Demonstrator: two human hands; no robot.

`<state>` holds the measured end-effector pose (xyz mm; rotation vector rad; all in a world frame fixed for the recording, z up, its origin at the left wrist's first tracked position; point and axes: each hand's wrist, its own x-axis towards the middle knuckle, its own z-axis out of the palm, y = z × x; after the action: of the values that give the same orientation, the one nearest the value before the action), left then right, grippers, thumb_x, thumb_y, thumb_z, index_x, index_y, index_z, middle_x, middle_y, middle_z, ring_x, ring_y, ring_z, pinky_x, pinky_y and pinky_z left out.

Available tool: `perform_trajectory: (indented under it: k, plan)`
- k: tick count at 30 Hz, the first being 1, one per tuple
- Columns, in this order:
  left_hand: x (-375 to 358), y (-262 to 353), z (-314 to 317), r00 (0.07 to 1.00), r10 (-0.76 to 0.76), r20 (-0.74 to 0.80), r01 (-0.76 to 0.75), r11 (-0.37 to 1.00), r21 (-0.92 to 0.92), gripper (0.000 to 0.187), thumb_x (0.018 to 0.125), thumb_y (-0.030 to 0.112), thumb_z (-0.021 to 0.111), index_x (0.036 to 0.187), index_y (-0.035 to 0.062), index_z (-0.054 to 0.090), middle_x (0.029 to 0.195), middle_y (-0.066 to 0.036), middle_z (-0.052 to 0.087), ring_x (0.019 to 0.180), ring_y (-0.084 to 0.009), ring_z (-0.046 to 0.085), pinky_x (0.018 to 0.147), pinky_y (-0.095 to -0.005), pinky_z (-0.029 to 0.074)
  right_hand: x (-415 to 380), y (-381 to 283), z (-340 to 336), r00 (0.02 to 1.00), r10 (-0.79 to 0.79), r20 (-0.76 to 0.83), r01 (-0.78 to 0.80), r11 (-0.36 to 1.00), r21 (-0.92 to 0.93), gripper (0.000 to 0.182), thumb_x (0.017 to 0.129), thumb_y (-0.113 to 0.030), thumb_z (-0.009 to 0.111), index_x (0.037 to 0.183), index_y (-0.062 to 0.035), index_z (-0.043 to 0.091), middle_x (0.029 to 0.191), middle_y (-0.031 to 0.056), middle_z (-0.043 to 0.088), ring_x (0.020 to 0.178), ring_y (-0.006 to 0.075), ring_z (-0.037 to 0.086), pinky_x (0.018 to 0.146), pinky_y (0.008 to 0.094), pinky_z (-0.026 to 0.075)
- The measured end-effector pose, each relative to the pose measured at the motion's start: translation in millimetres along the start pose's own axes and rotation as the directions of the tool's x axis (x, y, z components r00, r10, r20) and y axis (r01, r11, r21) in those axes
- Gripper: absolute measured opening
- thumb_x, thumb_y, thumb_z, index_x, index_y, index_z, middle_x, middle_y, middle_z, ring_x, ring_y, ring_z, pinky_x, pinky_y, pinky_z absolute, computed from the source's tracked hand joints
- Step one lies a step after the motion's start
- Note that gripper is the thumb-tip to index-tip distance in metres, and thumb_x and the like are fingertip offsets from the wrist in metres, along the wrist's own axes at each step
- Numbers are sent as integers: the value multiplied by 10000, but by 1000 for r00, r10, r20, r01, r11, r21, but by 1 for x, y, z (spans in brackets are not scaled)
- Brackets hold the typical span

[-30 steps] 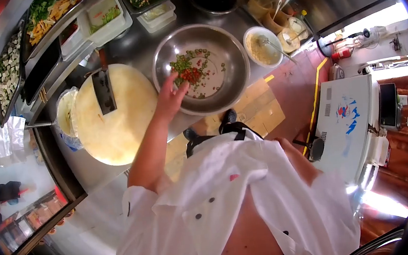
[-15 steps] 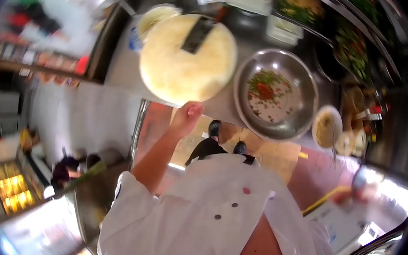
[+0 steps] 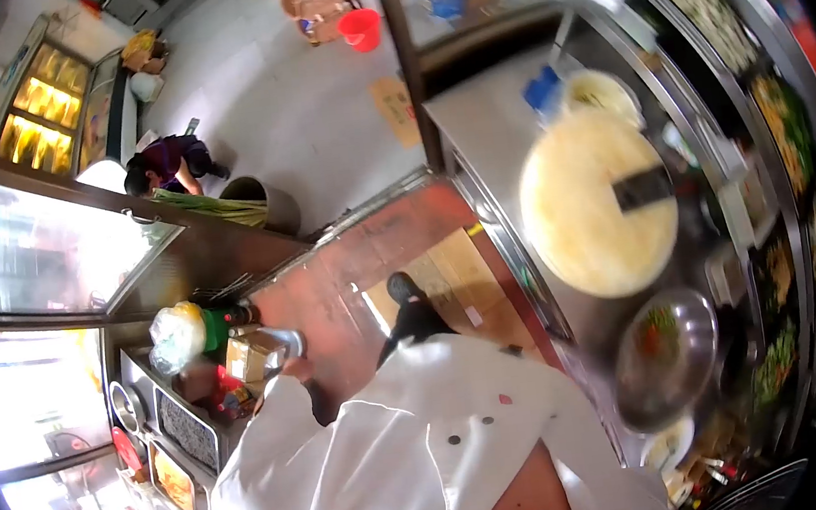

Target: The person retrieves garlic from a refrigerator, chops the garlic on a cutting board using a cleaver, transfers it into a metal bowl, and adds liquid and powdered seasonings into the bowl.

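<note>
Part of my left hand [image 3: 297,369] shows past the white sleeve at the lower left, near a cardboard box [image 3: 253,357] and bottles; its fingers cannot be made out. My right hand is not in view. On the steel counter [image 3: 486,130] at the right lies a round pale cutting board [image 3: 586,225] with a dark cleaver [image 3: 644,189] flat on it. Beside the board is a steel bowl [image 3: 634,385] holding chopped greens and something red. A bowl with pale contents [image 3: 601,97] is at the board's far edge.
A person [image 3: 166,164] bends near a bin [image 3: 274,205] with long green stalks. Trays of cut vegetables [image 3: 703,15] line the right side. Steel pans [image 3: 186,426] stand at the lower left. Flattened cardboard [image 3: 457,285] covers part of the red floor. A red bucket [image 3: 360,30] stands farther off.
The view has turned toward the left, so the board and bowl now appear farther right. My left hand has left the board's edge and is now at the lower left.
</note>
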<state>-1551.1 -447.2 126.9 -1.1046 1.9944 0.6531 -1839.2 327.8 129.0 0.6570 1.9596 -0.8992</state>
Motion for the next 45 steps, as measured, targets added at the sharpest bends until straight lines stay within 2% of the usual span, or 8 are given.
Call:
perform_trajectory:
  k: [6,14,19,29,37,41,43,45]
  plan:
    - [116,71,-88,874,413,-255,-448,889,-97,363,1018,362,621,1187,52,707,1150,-176,756,1054,-329,736,902,-436,580,21,-275,109,972,-214,93,233,914,-332,345,1063,-329,574,905,-57,716,737,17,656,660,148,619,645,342,524]
    - [187,135,-294,898,252,-362,-402,804,-438,430,1040,423,595,1273,71,677,1191,-195,750,1078,-368,728,949,-449,577,88,-708,301,719,-620,313,673,734,-91,289,1061,-269,645,996,7,704,852,64,727,707,138,651,676,326,535]
    - [297,48,-300,835,514,-197,-491,857,152,381,1026,430,616,1120,69,693,1078,-170,744,1009,-376,705,879,-467,579,126,-961,456,652,-627,428,723,684,-99,298,1057,-271,653,1099,18,708,907,82,753,719,148,667,685,326,556]
    - [391,71,-573,965,-252,-67,116,644,-756,320,1016,368,601,1116,81,703,1106,-164,730,991,-352,699,885,-457,582,90,-1393,757,138,-558,818,990,87,-108,359,982,-402,709,1044,-52,754,911,103,777,769,243,721,737,395,574]
    - [608,40,-779,989,-145,-11,105,761,-641,277,1008,318,589,1112,91,710,1128,-158,718,977,-332,694,891,-449,584,257,-1607,892,455,-433,778,890,227,-394,244,1048,-303,669,1158,-86,691,975,100,730,820,166,683,720,361,589]
    - [735,-3,-938,925,266,-270,-204,950,234,259,1004,293,583,1110,96,714,1138,-156,713,970,-322,691,893,-445,586,294,-1673,860,792,-305,529,611,386,-691,327,1005,-395,690,1097,-83,724,847,84,747,758,215,708,735,397,581]
    - [792,-41,-1063,884,-300,-359,-67,679,-731,330,993,361,645,1100,65,747,1083,-163,762,999,-329,726,839,-444,598,278,-1710,881,848,-249,468,527,487,-696,324,1003,-389,685,1094,-80,723,855,88,746,763,222,708,736,403,583]
    - [838,-78,-1175,741,-71,-668,-346,812,-470,266,1009,283,549,969,95,733,1004,-151,742,943,-323,696,799,-469,567,272,-1753,928,872,-203,446,480,537,-694,321,1002,-383,681,1092,-77,722,863,91,745,769,229,707,737,410,585]
